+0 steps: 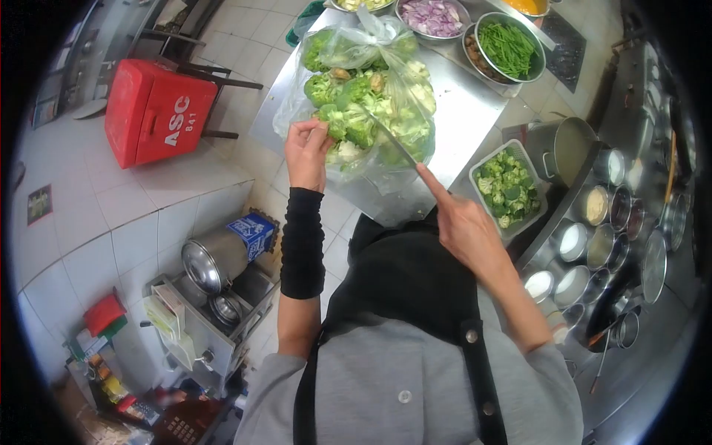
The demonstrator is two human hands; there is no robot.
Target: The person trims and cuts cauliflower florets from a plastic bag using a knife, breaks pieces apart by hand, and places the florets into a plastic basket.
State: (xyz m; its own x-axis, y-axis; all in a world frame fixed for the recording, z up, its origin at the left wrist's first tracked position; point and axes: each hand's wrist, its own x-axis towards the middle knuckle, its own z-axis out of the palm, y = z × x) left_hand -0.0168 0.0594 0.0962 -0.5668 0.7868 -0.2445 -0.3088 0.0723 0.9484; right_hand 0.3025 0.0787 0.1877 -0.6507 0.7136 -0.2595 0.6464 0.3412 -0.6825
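Note:
My left hand point(305, 157), in a black sleeve, has its fingers closed at the edge of a broccoli piece point(335, 124); exactly how they grip it is partly hidden. In my right hand point(466, 226) is a knife point(399, 144), its index finger stretched along the top of the blade. The blade points up and left, its tip among the broccoli. Beneath both hands lies a clear plastic bag point(380, 37) full of broccoli heads, spread on a steel table point(463, 144).
Right of the table stands a white basket point(480, 172) of broccoli florets beside a large pot point(567, 148). Bowls of green beans point(508, 48) and chopped onion point(434, 16) sit at the far edge. A red box point(152, 115) is at left; seasoning bowls point(597, 204) line the right counter.

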